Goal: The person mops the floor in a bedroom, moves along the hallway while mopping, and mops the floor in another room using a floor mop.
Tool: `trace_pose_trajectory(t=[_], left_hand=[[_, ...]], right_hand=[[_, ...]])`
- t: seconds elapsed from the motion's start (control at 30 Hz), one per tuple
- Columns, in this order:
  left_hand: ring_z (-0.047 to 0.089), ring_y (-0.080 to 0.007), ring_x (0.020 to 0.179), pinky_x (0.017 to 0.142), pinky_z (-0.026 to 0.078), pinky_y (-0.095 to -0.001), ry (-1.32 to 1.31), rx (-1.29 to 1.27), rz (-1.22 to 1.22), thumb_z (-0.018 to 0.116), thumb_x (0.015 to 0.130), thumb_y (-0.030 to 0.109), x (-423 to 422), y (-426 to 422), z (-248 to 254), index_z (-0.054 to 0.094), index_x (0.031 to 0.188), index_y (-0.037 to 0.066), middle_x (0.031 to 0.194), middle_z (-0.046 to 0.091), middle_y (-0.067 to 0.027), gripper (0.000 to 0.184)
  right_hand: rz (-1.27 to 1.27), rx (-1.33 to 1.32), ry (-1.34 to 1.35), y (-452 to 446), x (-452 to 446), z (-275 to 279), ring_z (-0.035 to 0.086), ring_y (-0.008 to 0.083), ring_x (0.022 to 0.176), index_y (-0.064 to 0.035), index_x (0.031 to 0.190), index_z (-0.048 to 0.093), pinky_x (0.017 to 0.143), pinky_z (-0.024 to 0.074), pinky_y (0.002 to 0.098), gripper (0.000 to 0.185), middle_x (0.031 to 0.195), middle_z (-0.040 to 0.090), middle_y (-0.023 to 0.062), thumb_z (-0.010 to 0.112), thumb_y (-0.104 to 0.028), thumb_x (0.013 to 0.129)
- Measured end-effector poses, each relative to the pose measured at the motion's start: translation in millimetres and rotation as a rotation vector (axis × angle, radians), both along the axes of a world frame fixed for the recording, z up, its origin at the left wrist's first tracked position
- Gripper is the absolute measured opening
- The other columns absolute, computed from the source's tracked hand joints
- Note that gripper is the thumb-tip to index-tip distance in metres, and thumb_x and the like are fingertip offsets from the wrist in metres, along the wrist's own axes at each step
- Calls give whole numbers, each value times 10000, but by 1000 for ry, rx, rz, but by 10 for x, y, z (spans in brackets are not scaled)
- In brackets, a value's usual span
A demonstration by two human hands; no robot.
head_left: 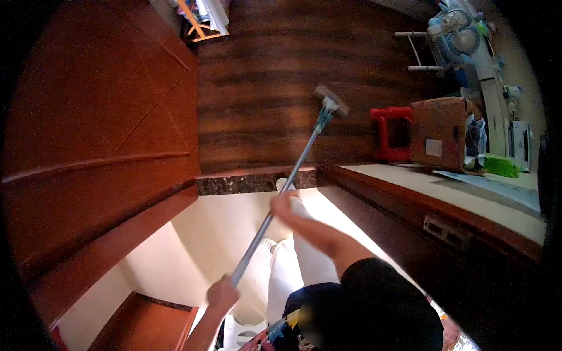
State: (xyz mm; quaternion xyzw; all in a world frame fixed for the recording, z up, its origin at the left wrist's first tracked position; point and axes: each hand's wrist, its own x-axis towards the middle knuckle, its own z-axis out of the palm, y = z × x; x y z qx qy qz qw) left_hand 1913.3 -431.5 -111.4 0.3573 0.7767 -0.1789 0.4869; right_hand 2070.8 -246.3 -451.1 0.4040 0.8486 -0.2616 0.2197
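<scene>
A mop with a long grey pole [252, 248] runs diagonally across the head view. Its flat mop head [332, 100] is on the dark wood floor [252, 105], blurred by motion. My left hand [222, 293] is wrapped round the near end of the pole. Farther up the pole, my right hand [283, 205] is closed on it, near the marble threshold [234, 185]. Both hands are slightly blurred. My legs in white trousers [285, 275] are below the pole, with one shoe at the threshold.
An open reddish wooden door [105, 117] fills the left side. A dark door frame [404, 216] borders the right. Beyond it are a red stool [383, 134], a cardboard box [439, 128] and a fan [459, 38]. A wooden stand [199, 26] is at the top left.
</scene>
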Motion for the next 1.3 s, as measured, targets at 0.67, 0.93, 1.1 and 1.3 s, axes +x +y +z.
trace_pose_trajectory(t=[0.67, 0.93, 1.1, 1.3], left_hand=[[608, -382, 751, 687, 481, -463, 83, -78, -125, 556, 682, 130, -553, 391, 482, 525, 849, 36, 772, 613, -209, 194], [619, -379, 788, 729, 479, -469, -222, 152, -162, 507, 725, 97, 628, 2304, -53, 510, 911, -11, 824, 619, -227, 215], [621, -392, 780, 716, 481, -478, -268, 112, -158, 486, 752, 102, 681, 1682, 75, 501, 923, -24, 816, 620, -246, 213], [630, -369, 740, 692, 486, -479, -236, 56, -257, 508, 728, 78, 409, 656, 239, 474, 918, -16, 775, 619, -235, 215]], right_hand=[[-1215, -589, 371, 363, -643, 1235, 549, 241, 533, 62, 966, 362, 461, 461, 345, 377, 715, 543, 167, 545, -187, 749], [-1441, -382, 384, 2486, 569, 1393, 587, 274, 554, 105, 858, 531, 384, 419, 389, 256, 681, 572, 185, 500, -99, 707], [-1334, -183, 225, 1720, 785, 621, 577, 265, 543, 81, 764, 542, 408, 433, 411, 219, 650, 567, 172, 543, -130, 706], [-1560, -377, 377, 479, 516, 1224, 510, 209, 472, 37, 719, 510, 332, 344, 386, 152, 574, 494, 118, 557, -107, 719]])
